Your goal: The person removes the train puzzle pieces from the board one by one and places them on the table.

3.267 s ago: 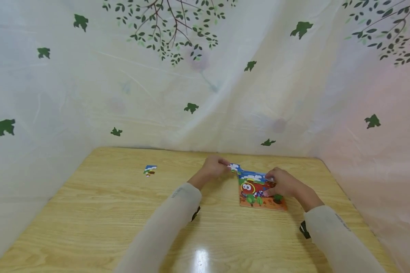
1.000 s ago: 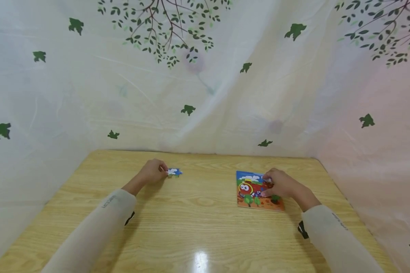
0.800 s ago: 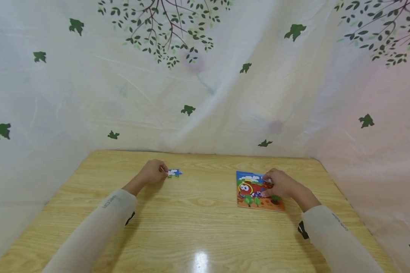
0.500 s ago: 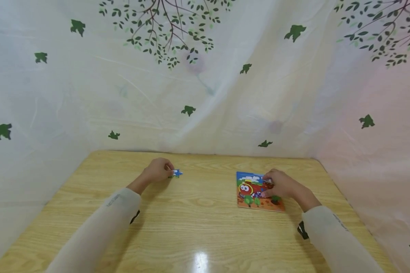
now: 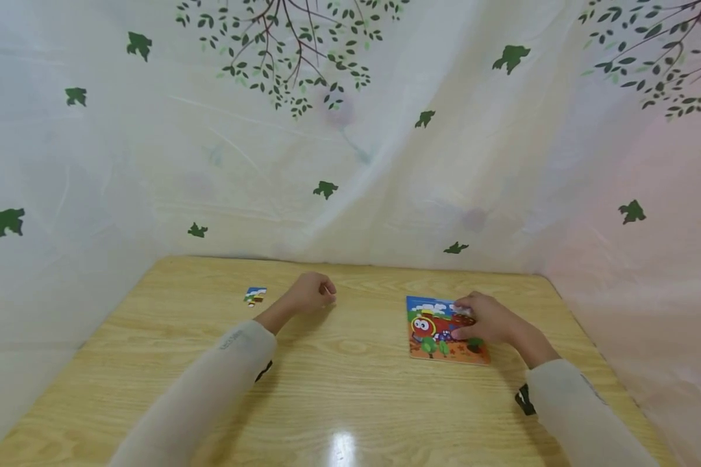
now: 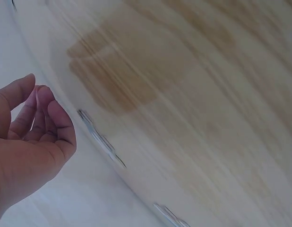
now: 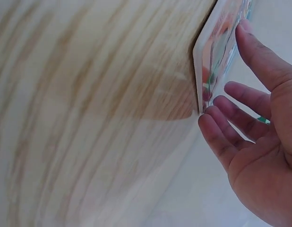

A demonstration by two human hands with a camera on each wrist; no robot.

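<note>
My right hand [image 5: 483, 319] rests on a cartoon jigsaw puzzle [image 5: 438, 344] lying on the table, its fingertips spread on the picture near the right side. In the right wrist view, the fingertips lie close to the corner of the puzzle [image 7: 214, 61]. My left hand [image 5: 309, 295] is over the back middle of the table, fingers loosely curled with nothing visible between them; the left wrist view shows the same hand [image 6: 35, 123]. Left of it lies a puzzle piece [image 5: 255, 296]. The blue-and-white piece is hidden by the left hand in the head view; a thin flat sliver [image 6: 101, 138] shows beside that hand.
The light wooden table [image 5: 350, 370] ends at the back against a white curtain [image 5: 257, 194] printed with leaves and branches. A second thin sliver [image 6: 169, 215] shows low in the left wrist view.
The left hand carried a blue-and-white piece left from the puzzle, let it go, and moved back rightward, uncovering the other piece. The right hand stayed on the puzzle.
</note>
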